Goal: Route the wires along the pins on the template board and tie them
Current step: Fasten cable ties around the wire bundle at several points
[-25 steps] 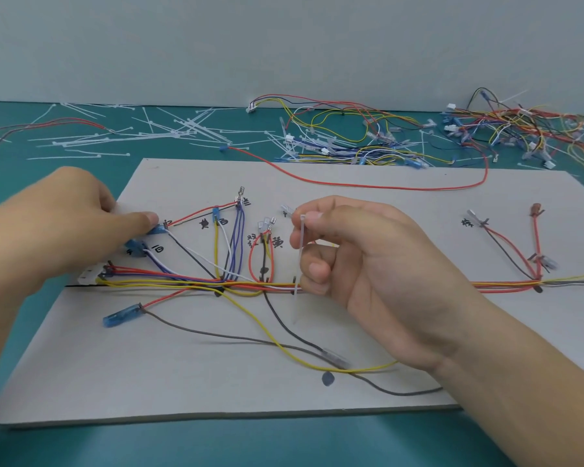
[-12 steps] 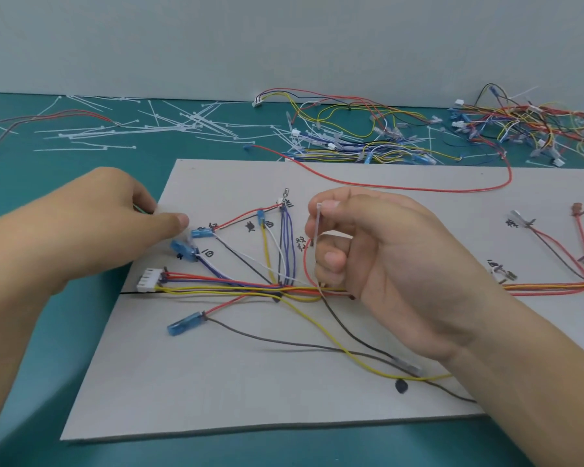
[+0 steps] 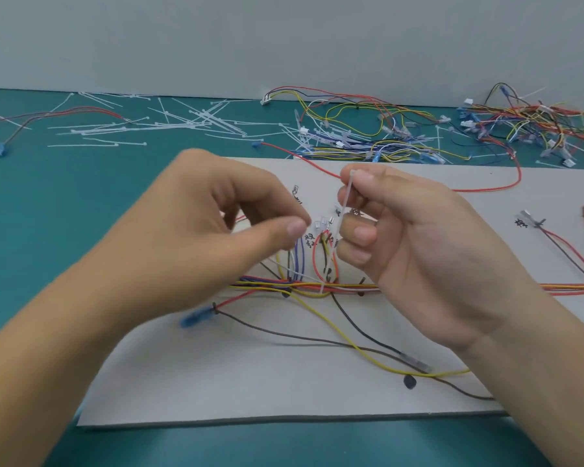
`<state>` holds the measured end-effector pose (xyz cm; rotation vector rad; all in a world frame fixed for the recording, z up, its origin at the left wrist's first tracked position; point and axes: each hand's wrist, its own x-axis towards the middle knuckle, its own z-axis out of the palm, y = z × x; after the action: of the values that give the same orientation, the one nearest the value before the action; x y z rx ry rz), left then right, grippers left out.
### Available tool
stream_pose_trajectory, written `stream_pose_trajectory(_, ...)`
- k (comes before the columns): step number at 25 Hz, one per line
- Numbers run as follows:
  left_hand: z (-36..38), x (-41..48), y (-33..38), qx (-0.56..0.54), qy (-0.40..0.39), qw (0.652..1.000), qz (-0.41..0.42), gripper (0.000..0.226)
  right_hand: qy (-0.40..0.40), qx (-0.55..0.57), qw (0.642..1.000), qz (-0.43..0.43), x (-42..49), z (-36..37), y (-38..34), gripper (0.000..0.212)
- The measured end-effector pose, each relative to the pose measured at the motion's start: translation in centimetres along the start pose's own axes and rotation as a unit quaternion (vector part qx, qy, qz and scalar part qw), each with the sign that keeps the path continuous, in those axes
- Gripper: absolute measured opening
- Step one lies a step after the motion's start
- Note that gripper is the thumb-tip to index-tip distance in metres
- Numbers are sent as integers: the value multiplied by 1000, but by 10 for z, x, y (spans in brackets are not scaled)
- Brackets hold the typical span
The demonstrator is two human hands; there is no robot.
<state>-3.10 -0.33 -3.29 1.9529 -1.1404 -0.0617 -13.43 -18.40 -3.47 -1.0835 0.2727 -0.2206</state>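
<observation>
Ideally we needed the thin white plastic cable tie (image 3: 345, 205), pinched in our right grip (image 3: 418, 257), taut while our left grip (image 3: 199, 237), its hold unclear, fed the tail.

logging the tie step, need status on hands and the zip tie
Right hand pinches cable tie, lower end at wire bundle. Left hand blurred, grip unclear. Yellow wire trails loose below.

Teal table (image 3: 64, 210); grey wall (image 3: 216, 38) behind it.
</observation>
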Motion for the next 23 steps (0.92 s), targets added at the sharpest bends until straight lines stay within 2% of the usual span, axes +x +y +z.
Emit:
stream_pose_trajectory(3, 5, -1, 3, -31, -5, 999, 14, 3, -4, -12, 1000, 3, 0, 2, 5, 10)
stream_pose_trajectory(8, 1, 0, 1, -51, 9, 999, -11, 21, 10, -40, 999, -4, 2, 1, 7, 11)
stream_pose_trajectory(12, 5, -1, 2, -73, -24, 996, -34, 4, 19, -60, 998, -2, 3, 1, 8, 10)
stream_pose_trajectory(17, 11, -5, 8, -85, -59, 993, -51, 12, 18, -61, 998, 3, 3, 1, 10, 9)
stream_pose_trajectory(23, 11, -3, 6, -113, -29, 988, -98, 14, -7, -70, 998, 5, 2, -1, 8, 13)
